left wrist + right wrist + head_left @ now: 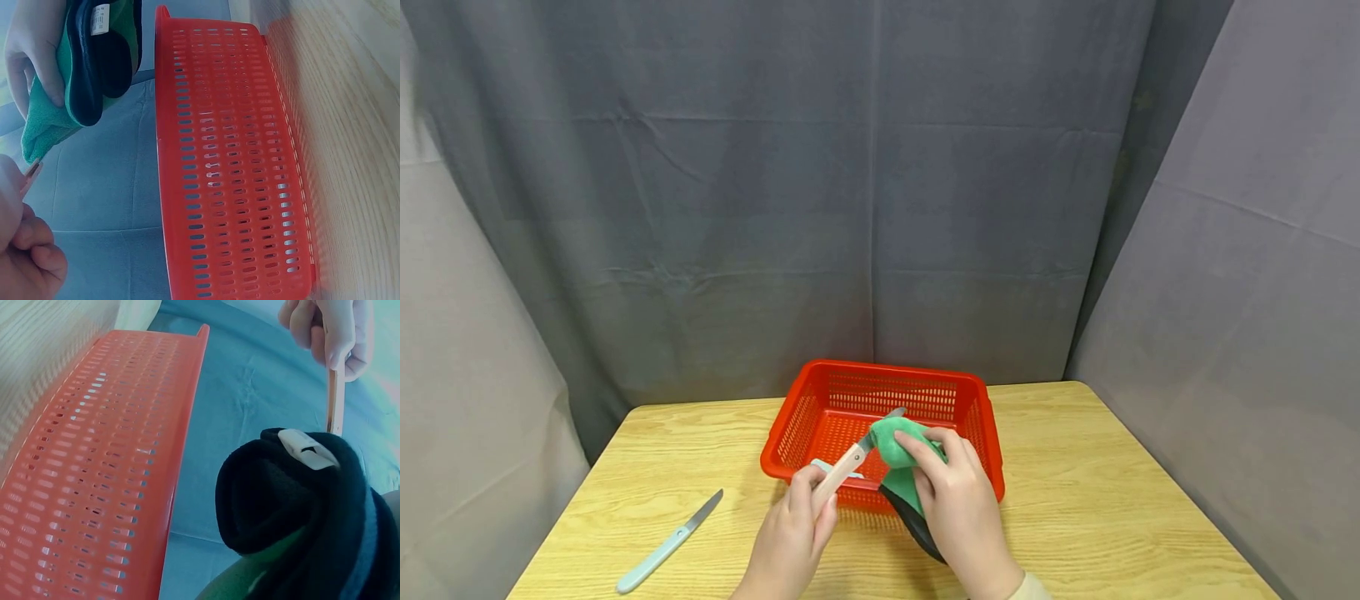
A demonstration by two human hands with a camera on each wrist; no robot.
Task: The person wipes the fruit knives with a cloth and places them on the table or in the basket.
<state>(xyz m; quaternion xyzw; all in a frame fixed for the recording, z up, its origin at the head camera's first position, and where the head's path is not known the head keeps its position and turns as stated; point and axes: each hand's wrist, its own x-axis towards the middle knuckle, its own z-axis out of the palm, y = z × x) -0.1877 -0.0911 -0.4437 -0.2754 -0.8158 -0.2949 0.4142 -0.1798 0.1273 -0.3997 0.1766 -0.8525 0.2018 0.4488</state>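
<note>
In the head view my left hand (788, 527) grips the pale pink handle of a table knife (841, 477), which slants up and to the right over the red basket. My right hand (957, 490) pinches a green cloth (895, 446) with black edging around the middle of the blade. The blade's tip shows beyond the cloth, above the basket. A loose fold of the cloth hangs below my right hand in front of the basket. In the right wrist view, a white label (307, 449) shows on the cloth's black edge.
The red perforated basket (773, 442) stands on the wooden table (1075, 500), just beyond my hands. Pale blue handles (854, 475) show inside it. To the left, another knife (658, 557) with a pale blue handle lies on the table. Grey curtains (737, 208) enclose the back and sides.
</note>
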